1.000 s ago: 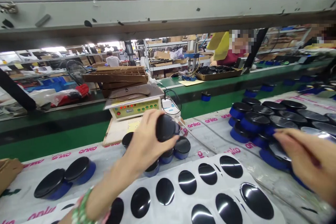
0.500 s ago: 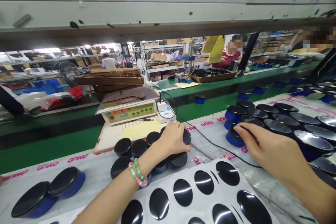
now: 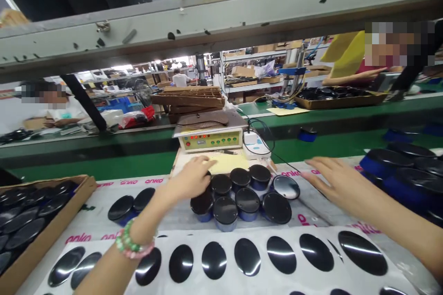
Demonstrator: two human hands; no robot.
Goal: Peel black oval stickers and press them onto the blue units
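My left hand [image 3: 194, 177] is at the left end of a cluster of round blue pieces with black tops [image 3: 225, 210]. Its fingers are loosely apart near the end pieces; whether they touch one is hard to tell. Wide of the cluster, to the right, my right hand [image 3: 328, 177] hangs with fingers spread and nothing in them. One piece at the cluster's right end, a shiny-topped one [image 3: 286, 187], leans. A white sheet with black oval stickers [image 3: 247, 257] lies in front, partly under my left forearm.
Two more blue pieces [image 3: 121, 207] stand left of my wrist. A cardboard box [image 3: 88, 189] of black-topped pieces is at far left, stacked pieces [image 3: 415, 184] at right. Behind are a control box [image 3: 211, 140] and a green conveyor [image 3: 294, 151]. A shelf beam [image 3: 221, 18] crosses above. Co-workers sit beyond.
My view has swung left. My left hand has left the right side of the cluster for its left end. My right hand has moved away from the right-hand stack, its fingers now spread.
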